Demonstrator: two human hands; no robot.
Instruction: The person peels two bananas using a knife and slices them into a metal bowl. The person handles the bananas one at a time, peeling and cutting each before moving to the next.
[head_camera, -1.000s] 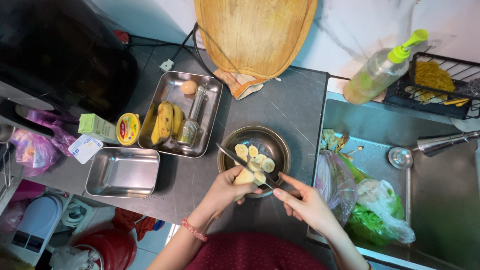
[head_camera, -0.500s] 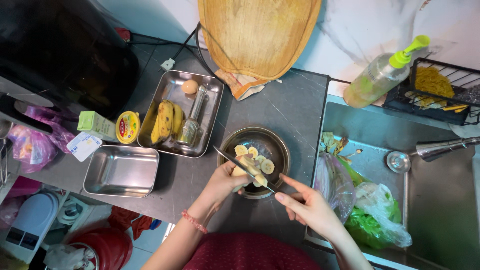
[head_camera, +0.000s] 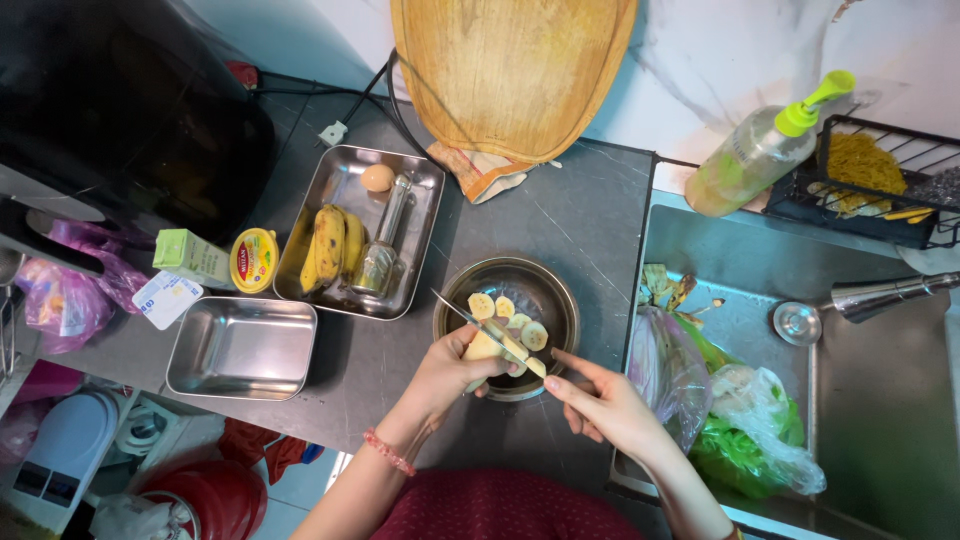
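A round steel bowl (head_camera: 563, 296) stands on the dark counter and holds several banana slices (head_camera: 516, 323). Over its near rim my left hand (head_camera: 447, 376) grips a peeled banana piece (head_camera: 484, 348). My right hand (head_camera: 603, 407) holds a knife (head_camera: 470, 318) by the handle, index finger stretched along it. The blade lies across the banana's end, and its tip points up-left past the bowl's rim.
A steel tray (head_camera: 425, 200) at left holds unpeeled bananas (head_camera: 330, 243), an egg (head_camera: 377, 177) and a glass shaker. Nearer me are an empty steel tray (head_camera: 242, 349), a green carton and a yellow tub. A wooden board (head_camera: 510, 75) leans on the wall. The sink (head_camera: 880, 380) at right holds bags.
The knife has shifted a little along the banana over the bowl, and both hands have moved slightly with it. Everything else on the counter stays put.
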